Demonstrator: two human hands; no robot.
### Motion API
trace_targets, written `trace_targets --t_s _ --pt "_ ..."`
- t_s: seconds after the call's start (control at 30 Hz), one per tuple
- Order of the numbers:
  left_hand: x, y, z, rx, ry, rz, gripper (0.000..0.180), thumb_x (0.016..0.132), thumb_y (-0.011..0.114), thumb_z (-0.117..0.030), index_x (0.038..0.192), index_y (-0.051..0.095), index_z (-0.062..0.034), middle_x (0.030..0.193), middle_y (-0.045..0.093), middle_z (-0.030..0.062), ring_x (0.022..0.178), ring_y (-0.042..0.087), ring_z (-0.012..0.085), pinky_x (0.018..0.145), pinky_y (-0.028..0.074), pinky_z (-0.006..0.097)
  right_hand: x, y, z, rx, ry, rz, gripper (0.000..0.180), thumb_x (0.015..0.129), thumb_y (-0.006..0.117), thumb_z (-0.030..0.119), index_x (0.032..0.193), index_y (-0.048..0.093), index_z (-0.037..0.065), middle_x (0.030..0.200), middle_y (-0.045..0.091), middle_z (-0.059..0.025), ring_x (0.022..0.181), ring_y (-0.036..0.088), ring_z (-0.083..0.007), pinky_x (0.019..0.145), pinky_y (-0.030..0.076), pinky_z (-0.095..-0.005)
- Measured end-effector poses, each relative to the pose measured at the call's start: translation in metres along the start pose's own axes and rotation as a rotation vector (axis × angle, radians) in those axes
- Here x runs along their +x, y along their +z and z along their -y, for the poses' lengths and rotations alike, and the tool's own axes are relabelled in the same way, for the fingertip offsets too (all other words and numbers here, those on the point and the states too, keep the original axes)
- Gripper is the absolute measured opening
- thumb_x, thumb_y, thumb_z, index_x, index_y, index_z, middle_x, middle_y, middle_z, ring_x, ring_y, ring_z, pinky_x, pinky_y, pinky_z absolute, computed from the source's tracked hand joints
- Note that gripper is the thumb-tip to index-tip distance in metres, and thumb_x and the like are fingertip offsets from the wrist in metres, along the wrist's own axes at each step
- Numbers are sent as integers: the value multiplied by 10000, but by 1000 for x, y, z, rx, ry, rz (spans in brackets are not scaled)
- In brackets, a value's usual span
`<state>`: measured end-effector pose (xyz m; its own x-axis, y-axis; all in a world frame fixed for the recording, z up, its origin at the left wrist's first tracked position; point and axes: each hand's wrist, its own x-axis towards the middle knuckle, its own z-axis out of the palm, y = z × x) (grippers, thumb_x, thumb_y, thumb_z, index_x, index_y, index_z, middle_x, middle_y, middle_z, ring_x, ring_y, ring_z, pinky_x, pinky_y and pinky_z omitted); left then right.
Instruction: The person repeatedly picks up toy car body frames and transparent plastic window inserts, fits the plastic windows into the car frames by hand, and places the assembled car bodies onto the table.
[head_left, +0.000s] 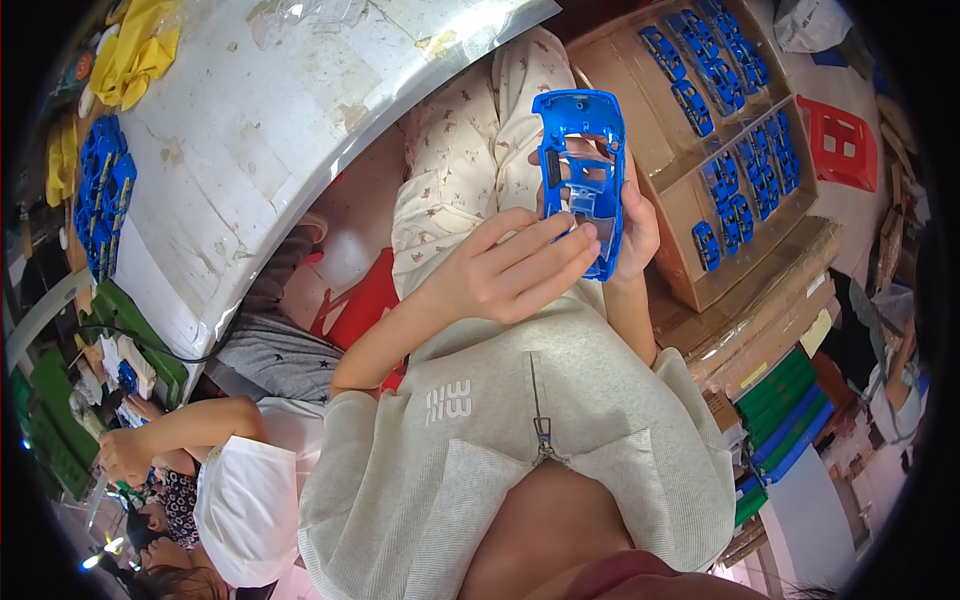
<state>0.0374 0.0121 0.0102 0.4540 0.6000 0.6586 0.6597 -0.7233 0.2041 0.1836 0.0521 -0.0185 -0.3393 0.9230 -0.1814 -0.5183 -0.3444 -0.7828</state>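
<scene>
You hold a blue plastic toy car body above your lap, underside up, so its hollow interior, window openings and a clear insert near the lower end show; that insert looks seated, though whether it is fully pressed home I cannot tell. Your right hand is closed around the shell's far edge, and your left hand lays its fingers flat across the lower end. To your right a cardboard box holds rows of blue car bodies, another stack of blue shells lies on the bench to your left, suggesting many pieces remain.
</scene>
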Motion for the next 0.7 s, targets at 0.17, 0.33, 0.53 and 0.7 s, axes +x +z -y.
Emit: trace_targets --t_s 0.17,0.33,0.53,0.7 --pt "-1 1 -1 3 -82 -38 226 704 612 -116 927 652 -115 929 649 6 862 621 117 716 389 222 -1 6 3 54 -5 -14 619 833 391 410 1271 271 -10 1132 440 -332 830 591 -290 714 508 -350" --pt "-3 5 -3 15 -132 -35 227 727 609 -166 945 648 -120 950 644 4 901 614 133 805 371 262 -3 5 -2 113 15 18 615 838 381 398 1284 268 -9 1166 436 -303 920 567 -302 793 483 -368" --pt "5 2 -4 -23 -303 151 476 784 526 -456 1057 573 -68 1107 567 60 1150 467 189 975 265 445 -5 12 8 68 9 39 543 840 409 338 1259 286 16 1194 447 -171 1082 467 -239 938 358 -347" --pt "5 -1 4 -153 -409 -150 372 698 653 -244 1002 559 -52 1027 577 85 1010 521 279 875 349 393 -8 19 9 116 29 -2 521 817 461 330 1213 307 28 1155 467 -137 1045 487 -190 884 396 -300"
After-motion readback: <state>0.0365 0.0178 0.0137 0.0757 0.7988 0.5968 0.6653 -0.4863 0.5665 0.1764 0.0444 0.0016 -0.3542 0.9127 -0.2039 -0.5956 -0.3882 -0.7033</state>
